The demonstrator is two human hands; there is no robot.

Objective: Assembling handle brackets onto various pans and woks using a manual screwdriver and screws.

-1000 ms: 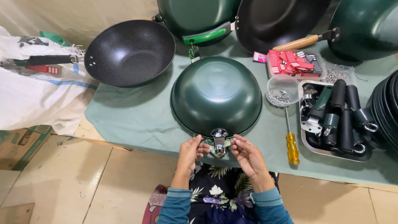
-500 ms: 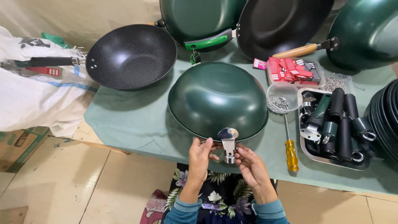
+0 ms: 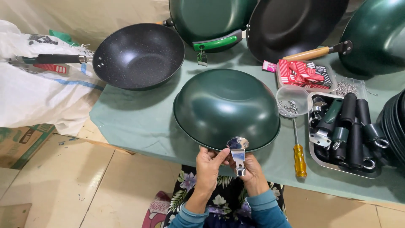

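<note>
A dark green wok [image 3: 225, 107] lies upside down on the green-covered table [image 3: 135, 116]. At its near rim a shiny metal handle bracket [image 3: 238, 152] sticks out toward me. My left hand [image 3: 209, 166] pinches the bracket from the left, thumb near its round plate. My right hand [image 3: 253, 172] grips the bracket's lower stem from the right. Both hands sit at the table's front edge, over a floral-patterned lap.
A yellow-handled screwdriver [image 3: 298, 154] lies right of the wok. A metal tray [image 3: 329, 162] of black handles and a clear cup [image 3: 293, 101] of screws stand at right. A black wok [image 3: 139, 55] sits at left; more woks stand behind. A white sack [image 3: 38, 97] hangs off the table's left.
The view has shifted slightly. My hands stay on the bracket at the wok's rim, with the left thumb now up against the round plate.
</note>
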